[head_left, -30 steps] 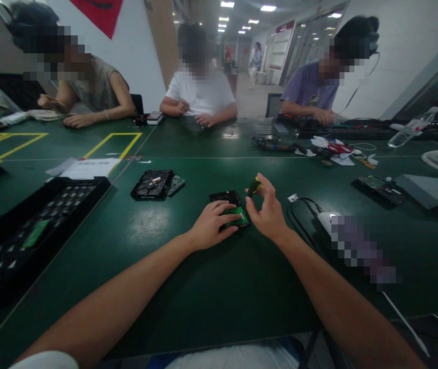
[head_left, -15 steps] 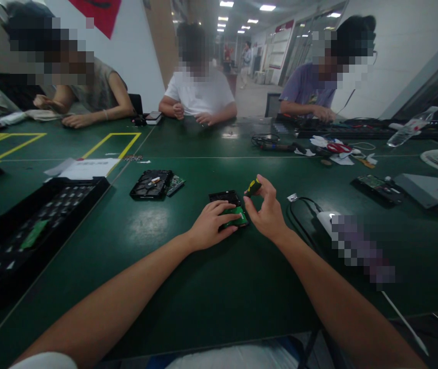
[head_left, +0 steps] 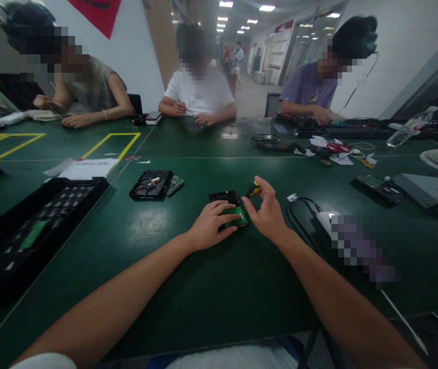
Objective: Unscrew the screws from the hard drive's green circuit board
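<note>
A black hard drive [head_left: 223, 197] with a green circuit board [head_left: 239, 221] lies on the green table in front of me. My left hand [head_left: 216, 221] rests over its left part and holds it, thumb by the near edge and fingers across the board. Just off the drive's right side, my right hand [head_left: 267, 211] pinches a small black-and-yellow screwdriver [head_left: 254, 189] by its handle between thumb and fingertips. The screwdriver's tip cannot be made out.
Left of the drive are another drive [head_left: 152, 184], a loose circuit board [head_left: 175, 185] and a long black tray [head_left: 38, 230]. To the right lie a cable [head_left: 305, 199], a white power strip [head_left: 326, 223], an opened device [head_left: 378, 188] and a grey box [head_left: 432, 192]. Several people sit opposite.
The screwdriver handle has turned in my right fingers, showing less yellow, and the thumb has shifted slightly left. My left hand and the drive stay put.
</note>
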The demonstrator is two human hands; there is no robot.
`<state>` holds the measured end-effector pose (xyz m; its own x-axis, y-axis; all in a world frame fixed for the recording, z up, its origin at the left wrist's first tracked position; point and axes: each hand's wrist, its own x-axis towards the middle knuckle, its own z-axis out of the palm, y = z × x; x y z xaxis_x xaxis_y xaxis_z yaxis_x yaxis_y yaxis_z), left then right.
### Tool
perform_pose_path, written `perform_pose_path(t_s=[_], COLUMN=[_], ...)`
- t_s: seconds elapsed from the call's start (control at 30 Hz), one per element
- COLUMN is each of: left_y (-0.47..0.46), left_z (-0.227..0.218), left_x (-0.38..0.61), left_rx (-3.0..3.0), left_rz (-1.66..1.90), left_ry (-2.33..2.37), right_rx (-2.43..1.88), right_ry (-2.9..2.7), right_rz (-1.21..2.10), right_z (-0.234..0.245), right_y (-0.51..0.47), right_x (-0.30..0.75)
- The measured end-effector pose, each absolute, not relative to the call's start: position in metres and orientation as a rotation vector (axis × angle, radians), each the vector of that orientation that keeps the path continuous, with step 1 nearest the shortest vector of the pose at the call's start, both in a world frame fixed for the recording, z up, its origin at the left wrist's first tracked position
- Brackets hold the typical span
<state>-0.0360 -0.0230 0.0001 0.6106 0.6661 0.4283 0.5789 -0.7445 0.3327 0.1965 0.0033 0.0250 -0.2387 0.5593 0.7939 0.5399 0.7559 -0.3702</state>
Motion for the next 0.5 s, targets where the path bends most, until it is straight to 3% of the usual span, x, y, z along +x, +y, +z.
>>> perform_pose_path(t_s=[0.5], left_y=[-0.0238], left_z=[0.0029], left_x=[-0.0357], left_rx=[2.652], left_rz=[0.811], left_ry=[1.036], right_rx=[-0.861], right_ry=[-1.921], right_rz=[0.074], right_z=[0.0261], right_y=[0.0034], right_x=[0.1982])
